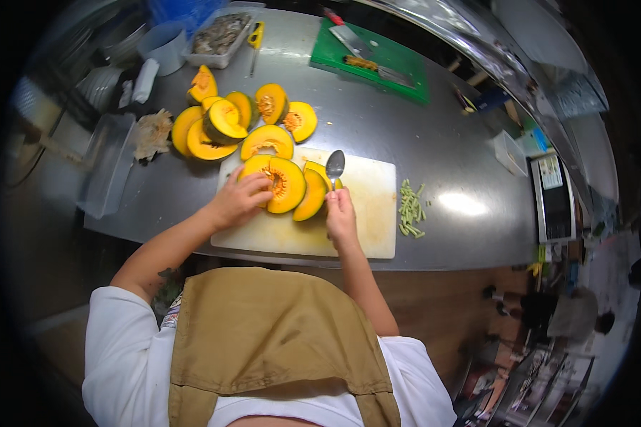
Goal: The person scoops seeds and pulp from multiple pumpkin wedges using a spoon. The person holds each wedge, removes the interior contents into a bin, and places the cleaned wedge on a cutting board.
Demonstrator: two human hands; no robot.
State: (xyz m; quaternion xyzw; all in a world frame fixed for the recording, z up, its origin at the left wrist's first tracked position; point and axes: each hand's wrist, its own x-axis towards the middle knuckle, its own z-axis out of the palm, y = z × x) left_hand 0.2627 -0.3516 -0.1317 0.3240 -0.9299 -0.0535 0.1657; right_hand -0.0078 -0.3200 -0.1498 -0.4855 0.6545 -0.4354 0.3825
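Observation:
On the white cutting board [367, 228], a large cut pumpkin piece [290, 183] shows orange flesh and a seedy hollow. My left hand [242, 201] grips it from the left, fingers curled over its face near the seeds. A metal spoon [335, 165] stands bowl up in my right hand [341, 219], its handle closed in the fist, apart from the large piece. Between the two hands lie pumpkin wedges [310, 196]. Behind my left hand, another pumpkin piece [268, 138] rests at the board's far edge.
Several green-skinned pumpkin pieces [226, 119] are heaped at far left. Beyond stand a tub of greyish food [222, 34], a yellow-handled knife [255, 43], and a green board [399, 67] with a cleaver [350, 39]. Chopped green pieces [410, 208] lie right of the board. A person stands at far right.

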